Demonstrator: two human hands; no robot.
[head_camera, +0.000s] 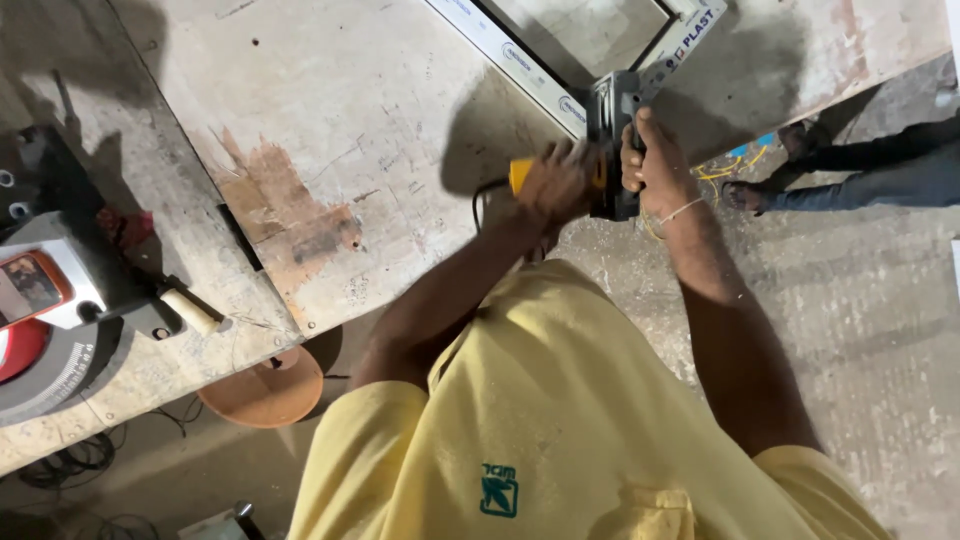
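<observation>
Gripping power tool (612, 140) at bench (380, 150) edge | left hand (552, 185) fingers clamped on yellow handle, right hand (655, 165) on body | tool against white frame (520, 60) corner | risk: cord snags, tool slips.

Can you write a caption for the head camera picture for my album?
Both hands, left and right, grip a black-and-yellow power tool on a white frame corner.
</observation>
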